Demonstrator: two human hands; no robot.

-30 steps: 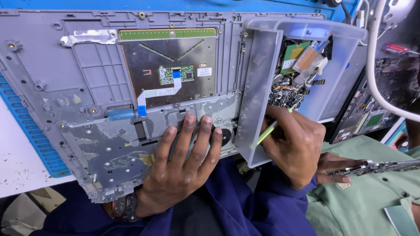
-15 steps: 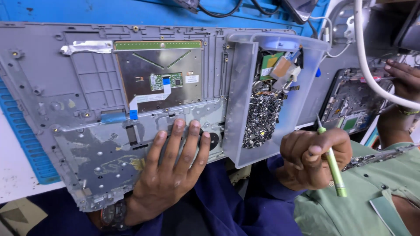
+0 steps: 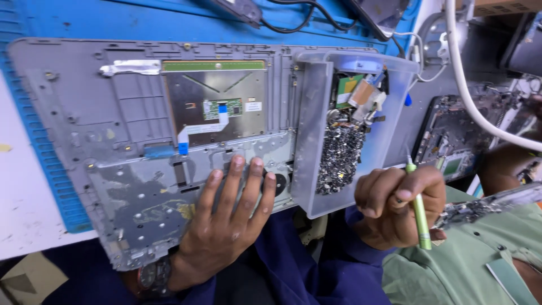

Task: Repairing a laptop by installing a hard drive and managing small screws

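Observation:
A grey laptop palm-rest shell [image 3: 79, 113] lies inner side up on a blue mat, with its touchpad board [image 3: 217, 99] and a white-and-blue ribbon cable showing. My left hand [image 3: 226, 220] rests flat on its lower metal plate, fingers spread. A clear plastic tray [image 3: 310, 141] full of small screws and parts stands on the shell's right end. My right hand [image 3: 395, 206] is off the tray, to its lower right, closed around a green screwdriver [image 3: 419, 212] with the tip up.
Another person in a green shirt [image 3: 480, 265] sits at the right, with a hand near an opened laptop base [image 3: 451, 147]. A white cable [image 3: 474, 107] curves across the upper right. The blue mat's edge [image 3: 39, 158] and white bench lie at the left.
My right hand has pulled out of the parts tray and moved down and right with the green screwdriver. My left hand stays flat on the shell. The camera view shifted left.

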